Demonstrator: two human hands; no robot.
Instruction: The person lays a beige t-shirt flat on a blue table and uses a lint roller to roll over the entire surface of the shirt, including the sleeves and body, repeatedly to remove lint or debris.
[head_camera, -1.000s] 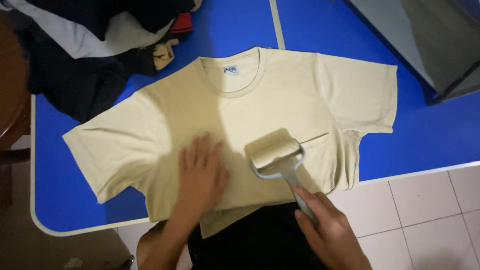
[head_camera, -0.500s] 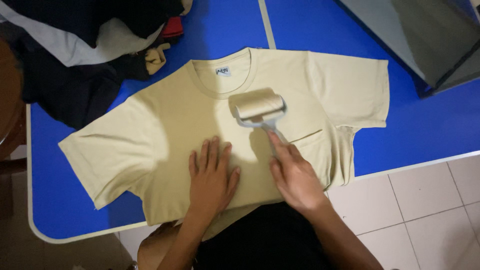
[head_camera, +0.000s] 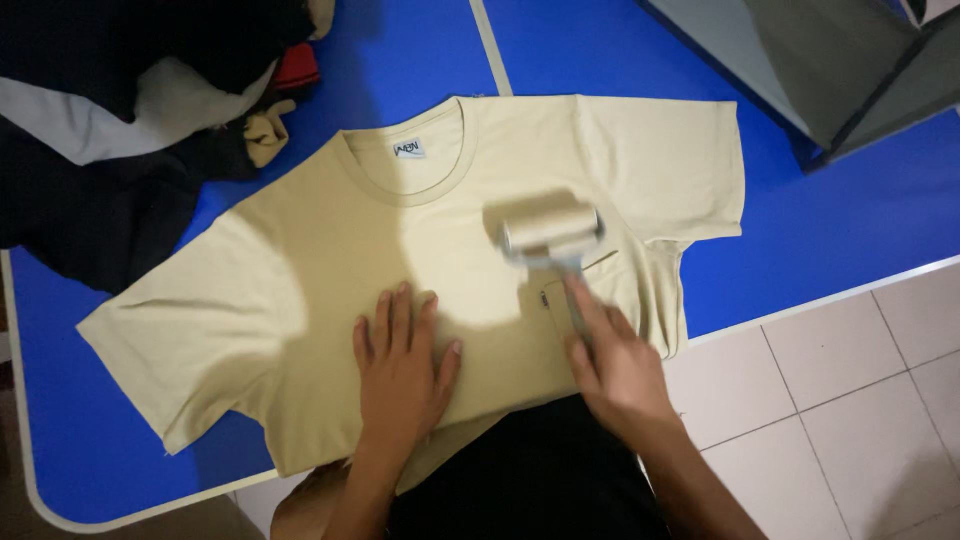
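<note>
Both hands stay on the beige T-shirt (head_camera: 300, 260): left hand (head_camera: 400, 365) flat, fingers spread; right hand (head_camera: 615, 365), fingers wrapped around the handle, has shifted the lint roller (head_camera: 550, 232) toward 3 o'clock.

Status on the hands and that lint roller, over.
Left hand flat on beige T-shirt. Right hand grips lint roller on shirt's chest. Clothes pile well clear.

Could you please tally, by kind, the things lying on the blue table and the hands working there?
T-shirt: 1
Lint roller: 1
Clothes pile: 1
Hands: 2, left and right
Total: 5
</note>
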